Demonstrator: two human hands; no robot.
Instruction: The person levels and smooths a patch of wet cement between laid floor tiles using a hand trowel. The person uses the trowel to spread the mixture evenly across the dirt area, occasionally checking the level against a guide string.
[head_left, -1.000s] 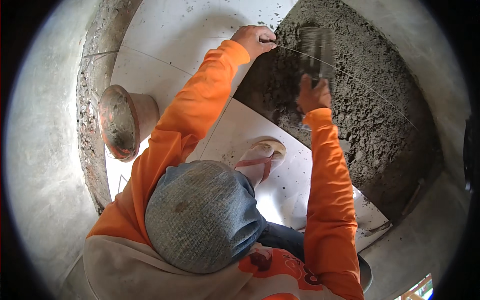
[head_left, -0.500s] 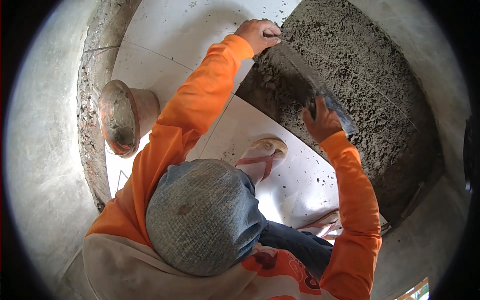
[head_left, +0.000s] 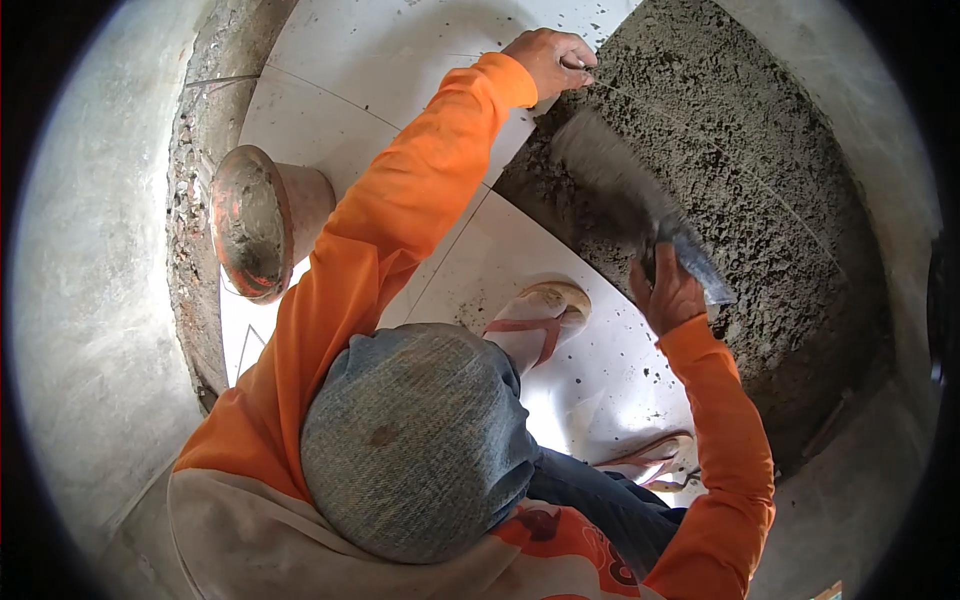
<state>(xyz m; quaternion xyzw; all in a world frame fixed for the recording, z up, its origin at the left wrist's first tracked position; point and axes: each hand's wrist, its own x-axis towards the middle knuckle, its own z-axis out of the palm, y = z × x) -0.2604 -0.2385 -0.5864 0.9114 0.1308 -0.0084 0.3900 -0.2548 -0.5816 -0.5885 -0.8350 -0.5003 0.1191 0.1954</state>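
Over lumpy mortar [head_left: 690, 75], a blurred grey trowel [head_left: 628, 180]

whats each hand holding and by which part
Left hand: a thin string, pinched; whether at its end is unclear. Right hand: a blurred trowel, apparently by its handle, which the hand mostly hides.

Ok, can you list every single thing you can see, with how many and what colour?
Bucket: one, reddish brown, left side
Tiles: several, white, on the floor
Cement: one patch, grey, upper right
Trowel: one, grey, blurred, over the cement
String: one, pale, across the cement
Thin rod: one, dark, upper left
Wall: at least one, grey, around the edges
Sandals: two, tan with reddish straps, lower middle
Hat: one, blue, lower middle
Shirt: one, orange and beige, bottom
Jeans: one pair, blue, bottom middle
Left hand: one, bare, top middle, pinching the string
Right hand: one, bare, holding the trowel
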